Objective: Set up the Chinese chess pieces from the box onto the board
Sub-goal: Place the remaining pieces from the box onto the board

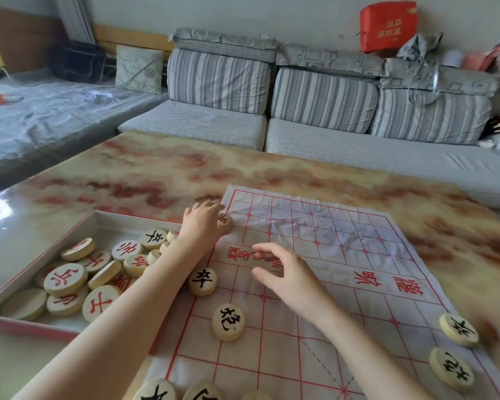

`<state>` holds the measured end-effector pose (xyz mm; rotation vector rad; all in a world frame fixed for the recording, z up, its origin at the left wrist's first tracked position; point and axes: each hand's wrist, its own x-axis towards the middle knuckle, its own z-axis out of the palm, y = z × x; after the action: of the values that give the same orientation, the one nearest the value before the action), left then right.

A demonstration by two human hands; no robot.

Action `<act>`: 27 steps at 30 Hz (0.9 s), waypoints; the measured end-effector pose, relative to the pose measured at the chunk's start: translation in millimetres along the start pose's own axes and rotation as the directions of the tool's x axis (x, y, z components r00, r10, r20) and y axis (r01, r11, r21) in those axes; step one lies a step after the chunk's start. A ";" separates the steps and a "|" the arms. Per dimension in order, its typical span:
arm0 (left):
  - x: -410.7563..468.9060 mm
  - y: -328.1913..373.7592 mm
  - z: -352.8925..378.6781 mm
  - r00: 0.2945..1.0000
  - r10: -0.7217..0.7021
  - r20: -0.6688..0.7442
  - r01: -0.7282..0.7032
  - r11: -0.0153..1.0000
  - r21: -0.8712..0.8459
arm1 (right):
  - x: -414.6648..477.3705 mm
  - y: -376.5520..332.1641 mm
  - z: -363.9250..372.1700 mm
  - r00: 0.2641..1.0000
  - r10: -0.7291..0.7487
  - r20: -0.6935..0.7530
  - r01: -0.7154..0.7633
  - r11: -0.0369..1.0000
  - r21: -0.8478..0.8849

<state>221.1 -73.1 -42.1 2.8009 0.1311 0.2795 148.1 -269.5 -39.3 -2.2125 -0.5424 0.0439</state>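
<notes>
Our left hand (202, 223) held one red piece (224, 220). Our right hand (283, 272) hovered spread, empty. Two black pieces (202, 282) lay between our forearms.

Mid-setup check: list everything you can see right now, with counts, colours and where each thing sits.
table: one, marbled cream and red-brown, under everything.
board: one, white sheet with red grid, near right of the table.
box: one, white with red rim, left of the board.
pieces in the box: more than ten, pale, mostly red-lettered, piled loosely; some hidden by the arm.
black-lettered pieces: four whole, two near the board's left, two at its right edge; more cut off at the bottom.
red-lettered piece: one, board's far left corner.
sofa: one, grey striped, behind the table.
red bag: one, atop the sofa back.
left hand: holds the red-lettered piece.
right hand: open, above the board.
</notes>
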 end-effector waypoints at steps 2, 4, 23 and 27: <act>-8.4 -2.3 -8.5 0.998 0.010 -0.055 -0.012 0.999 -0.049 | 0.1 -4.0 1.6 1.000 -0.010 0.009 0.010 1.000 -0.001; -19.3 -10.2 -22.8 0.995 0.015 -0.101 -0.025 0.995 -0.095 | 1.3 -11.1 5.6 1.000 -0.020 0.013 0.020 1.000 0.010; -59.9 -104.6 -53.5 0.989 -0.150 -0.015 0.143 0.965 -0.220 | 16.5 -84.4 68.6 0.987 -0.152 0.048 0.153 0.988 -0.020; -56.8 -104.1 -49.3 0.977 -0.210 -0.034 0.193 0.941 -0.277 | 9.2 -82.1 61.2 0.988 -0.154 0.031 0.155 0.987 -0.042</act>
<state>149.3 33.4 -40.2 2.4821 0.3642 0.3109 113.3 -175.5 -16.3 -2.2085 -0.7349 -0.0196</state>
